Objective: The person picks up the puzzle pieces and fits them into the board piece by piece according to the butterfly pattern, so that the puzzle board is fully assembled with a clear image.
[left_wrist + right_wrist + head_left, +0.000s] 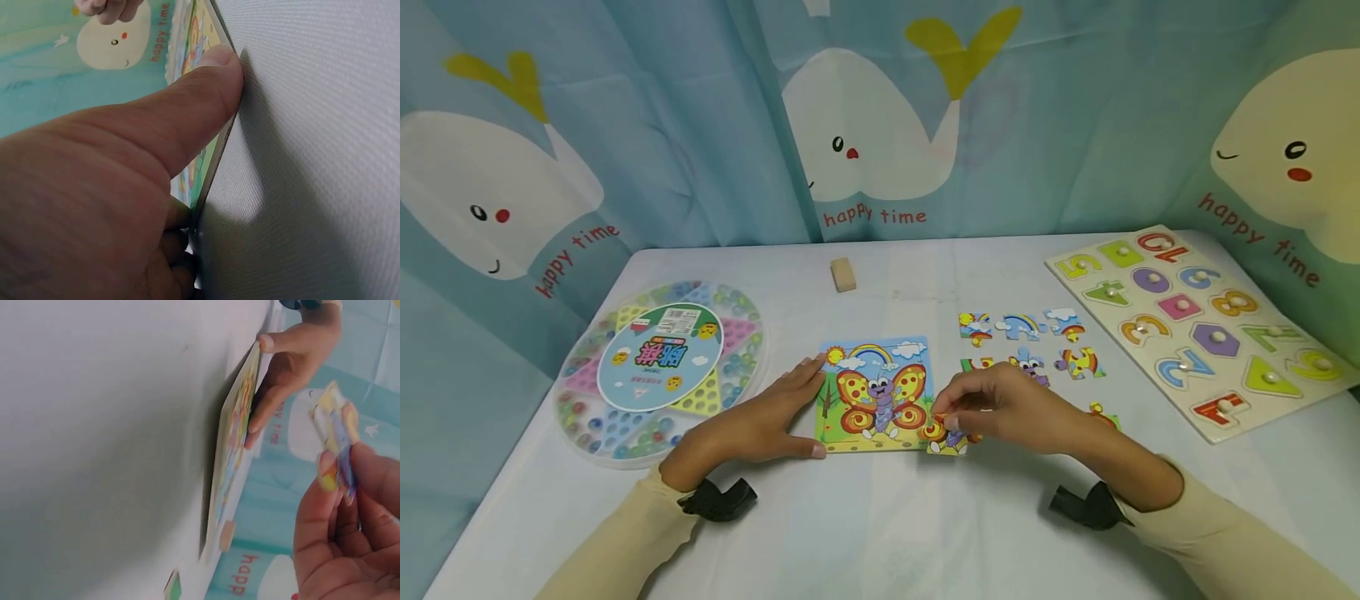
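Observation:
A square butterfly puzzle board (880,367) lies flat on the white table. My left hand (767,417) rests along its left edge, fingers spread. In the left wrist view the thumb (200,87) presses on the board's edge. My right hand (1015,408) pinches a puzzle piece (946,442) between thumb and fingertips, close by the board's lower right corner. From the right wrist view the puzzle piece (337,434) is held up clear of the table, tilted. It carries part of the butterfly picture in yellow and purple.
Several loose puzzle pieces (1021,326) lie in rows right of the board, some partly hidden by the right hand. A number-and-shape peg board (1165,342) stands farther right. A round bead game box (658,358) is at left, a small wooden block (842,275) behind.

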A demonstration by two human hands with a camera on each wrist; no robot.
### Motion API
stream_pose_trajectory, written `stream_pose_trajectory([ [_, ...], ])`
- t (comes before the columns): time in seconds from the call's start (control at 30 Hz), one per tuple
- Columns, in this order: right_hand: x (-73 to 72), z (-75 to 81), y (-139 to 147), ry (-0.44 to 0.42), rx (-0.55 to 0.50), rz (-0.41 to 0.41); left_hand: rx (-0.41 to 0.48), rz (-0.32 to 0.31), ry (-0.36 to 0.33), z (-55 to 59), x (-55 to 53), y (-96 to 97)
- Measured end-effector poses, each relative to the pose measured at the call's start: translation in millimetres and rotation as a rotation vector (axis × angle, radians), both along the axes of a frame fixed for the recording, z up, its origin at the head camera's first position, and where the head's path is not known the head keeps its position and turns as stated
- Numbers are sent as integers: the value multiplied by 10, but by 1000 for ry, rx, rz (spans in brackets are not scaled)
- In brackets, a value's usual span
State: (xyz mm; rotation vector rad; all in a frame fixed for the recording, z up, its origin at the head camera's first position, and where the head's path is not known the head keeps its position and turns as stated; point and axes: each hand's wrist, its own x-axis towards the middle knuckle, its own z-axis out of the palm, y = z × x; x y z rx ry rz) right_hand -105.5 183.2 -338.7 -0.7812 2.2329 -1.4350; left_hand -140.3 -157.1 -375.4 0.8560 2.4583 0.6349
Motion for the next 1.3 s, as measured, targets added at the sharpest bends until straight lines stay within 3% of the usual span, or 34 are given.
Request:
stream_pose_trajectory([
  [0.63,-104,-140,-470,-49,-28,107,-3,-5,7,3,2,-7],
  [0.93,-227,-152,-699,19,10,142,-9,-4,4,0,-14,-26],
  [1.3,-365,-108,-823,27,113,92,18,-19,9,-3,-14,-21],
])
